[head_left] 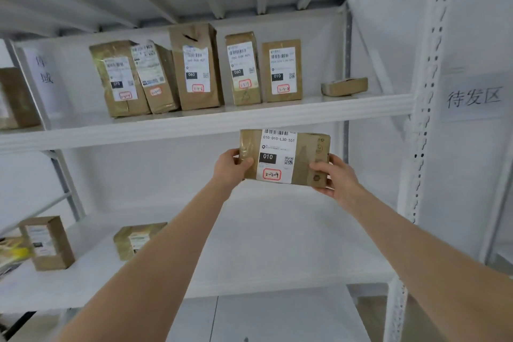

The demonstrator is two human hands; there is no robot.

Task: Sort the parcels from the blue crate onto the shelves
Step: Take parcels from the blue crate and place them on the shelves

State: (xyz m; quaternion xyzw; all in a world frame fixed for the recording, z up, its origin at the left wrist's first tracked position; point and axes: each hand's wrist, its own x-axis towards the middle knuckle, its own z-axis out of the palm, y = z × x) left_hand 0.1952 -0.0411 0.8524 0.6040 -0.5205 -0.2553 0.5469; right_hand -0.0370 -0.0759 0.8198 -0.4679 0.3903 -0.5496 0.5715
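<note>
I hold a brown cardboard parcel (284, 158) in front of the white shelving, just below the front edge of the upper shelf (211, 119). Its white label faces me and reads 010, with a red-framed handwritten mark. My left hand (231, 165) grips its left end and my right hand (337, 175) grips its right end. Several labelled parcels (194, 69) stand in a row on the upper shelf. A flat parcel (344, 86) lies at that shelf's right end. The blue crate is out of view.
The lower shelf (277, 230) carries two small parcels at the left: one standing (47, 243), one partly behind my left forearm (136, 239). A perforated white upright (424, 119) bounds the shelves on the right. A paper sign (474, 98) hangs beyond it.
</note>
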